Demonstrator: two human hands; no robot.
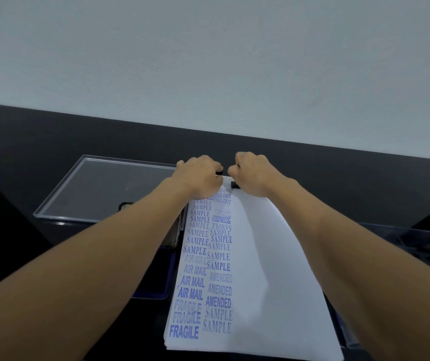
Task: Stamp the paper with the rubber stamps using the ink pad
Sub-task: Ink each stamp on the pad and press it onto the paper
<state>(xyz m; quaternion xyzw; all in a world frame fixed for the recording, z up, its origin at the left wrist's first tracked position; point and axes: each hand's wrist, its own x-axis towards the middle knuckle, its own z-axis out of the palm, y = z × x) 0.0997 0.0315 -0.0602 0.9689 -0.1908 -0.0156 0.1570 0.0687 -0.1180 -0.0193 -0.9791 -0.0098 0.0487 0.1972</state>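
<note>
A white sheet of paper (260,269) lies lengthwise on the black desk, its left half covered with two columns of blue stamp prints such as SAMPLE, AIR MAIL, FRAGILE and AMENDED. At its far edge my left hand (198,175) is closed around a small black stamp, of which only a tip shows. Beside it my right hand (251,174) grips another black rubber stamp (234,185) pressed against the paper's top edge. The blue ink pad (167,274) sits left of the paper, mostly hidden under my left forearm.
A clear plastic tray lid (99,188) lies at the back left. A small metal-rimmed object (172,235) sits by the ink pad. A clear plastic container (417,246) stands at the right edge. A pale wall rises behind the desk (339,173).
</note>
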